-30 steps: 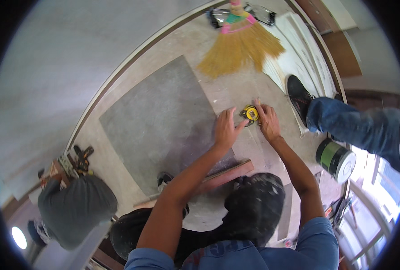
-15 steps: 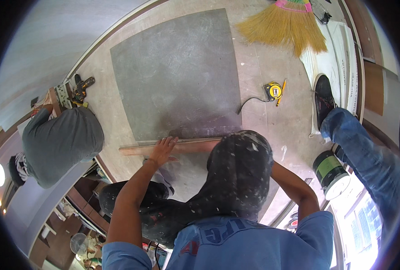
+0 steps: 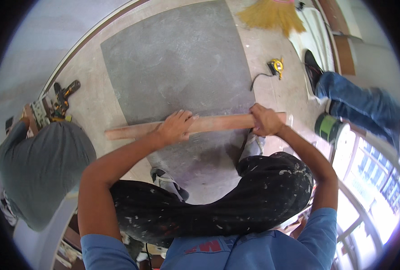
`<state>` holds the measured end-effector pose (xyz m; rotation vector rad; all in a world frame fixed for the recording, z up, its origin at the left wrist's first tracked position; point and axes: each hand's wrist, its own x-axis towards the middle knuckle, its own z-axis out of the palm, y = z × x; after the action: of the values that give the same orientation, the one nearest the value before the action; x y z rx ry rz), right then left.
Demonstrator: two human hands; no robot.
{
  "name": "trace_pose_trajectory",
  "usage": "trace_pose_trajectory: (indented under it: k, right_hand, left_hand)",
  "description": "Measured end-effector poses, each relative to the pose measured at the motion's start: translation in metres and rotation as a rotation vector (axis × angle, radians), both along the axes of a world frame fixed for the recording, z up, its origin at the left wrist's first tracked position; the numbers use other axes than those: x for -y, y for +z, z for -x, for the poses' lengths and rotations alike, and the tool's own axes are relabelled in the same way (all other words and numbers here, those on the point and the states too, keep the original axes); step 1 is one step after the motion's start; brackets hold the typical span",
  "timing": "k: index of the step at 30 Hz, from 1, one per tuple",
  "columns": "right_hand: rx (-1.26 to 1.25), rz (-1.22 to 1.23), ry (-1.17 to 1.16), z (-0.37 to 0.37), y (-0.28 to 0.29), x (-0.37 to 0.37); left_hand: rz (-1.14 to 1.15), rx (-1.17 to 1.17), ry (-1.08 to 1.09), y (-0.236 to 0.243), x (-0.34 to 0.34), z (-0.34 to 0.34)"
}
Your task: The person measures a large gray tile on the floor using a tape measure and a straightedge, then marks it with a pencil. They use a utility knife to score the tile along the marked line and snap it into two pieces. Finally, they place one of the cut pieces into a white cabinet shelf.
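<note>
A long reddish-brown wooden strip (image 3: 222, 123) lies crosswise over a large grey sheet (image 3: 177, 67) on the floor, its ends reaching past the sheet's sides. My left hand (image 3: 176, 127) is on the strip left of its middle, fingers close together over its far edge. Near the strip's right end my right hand (image 3: 266, 120) is closed around it, thumb and fingers bent. Both my shoes are on the near part of the sheet, on my side of the strip. The undersides of both hands are hidden.
A yellow tape measure (image 3: 276, 66) lies right of the sheet, below a straw broom (image 3: 272, 15). A green-banded bucket (image 3: 328, 128) stands near a person in jeans (image 3: 353, 92). At left, another person in grey (image 3: 47, 166) crouches by a cordless drill (image 3: 62, 99).
My right hand, hidden behind my knee before, now shows on the strip's right end. My right knee has swung right, uncovering more of the strip. My head view has shifted.
</note>
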<state>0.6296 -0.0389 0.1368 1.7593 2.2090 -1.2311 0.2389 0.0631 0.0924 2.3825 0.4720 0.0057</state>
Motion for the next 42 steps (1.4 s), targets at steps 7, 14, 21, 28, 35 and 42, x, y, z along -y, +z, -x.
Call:
trace_pose_trajectory:
  k: [7, 14, 21, 28, 35, 42]
  right_hand:
    - [0.289, -0.096, -0.363, -0.001, 0.179, 0.087]
    - [0.329, -0.194, -0.715, 0.04, 0.178, 0.166]
    - [-0.01, -0.158, -0.995, 0.147, 0.0, 0.161]
    - [-0.275, -0.15, -1.083, 0.217, -0.059, 0.165]
    - [-0.131, -0.369, -0.884, 0.219, -0.073, 0.174]
    - [0.137, -0.611, -0.762, 0.19, -0.099, 0.167]
  left_hand:
    - [-0.092, 0.358, 0.526, 0.063, -0.117, 0.05]
    - [0.199, 0.065, 1.47, -0.086, -0.044, 0.163]
    - [0.129, -0.019, 1.172, -0.082, 0.038, 0.138]
    - [0.749, -0.177, 0.933, -0.036, 0.016, 0.207]
    - [0.002, -0.677, 0.341, 0.086, -0.108, 0.166]
    - [-0.088, -0.562, 0.385, 0.074, -0.225, 0.053]
